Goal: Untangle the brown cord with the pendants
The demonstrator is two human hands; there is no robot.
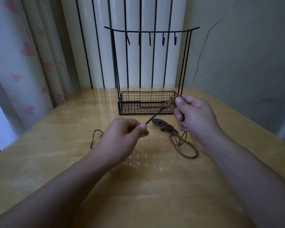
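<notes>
Wire rack (148, 102) blocks worktop (56, 145) rear centre; cord loops (186, 148) + pendants (163, 125) clutter mid-right; front & left edge free.

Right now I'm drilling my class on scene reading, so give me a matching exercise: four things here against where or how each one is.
Things:
1. left hand
2. right hand
3. pendants
4. wire rack

States:
A. stands at the table's back
B. lie on the table between the hands
C. pinches the lower end of the taut brown cord
D. holds the cord's raised end

Pairs: 1-C, 2-D, 3-B, 4-A
</notes>
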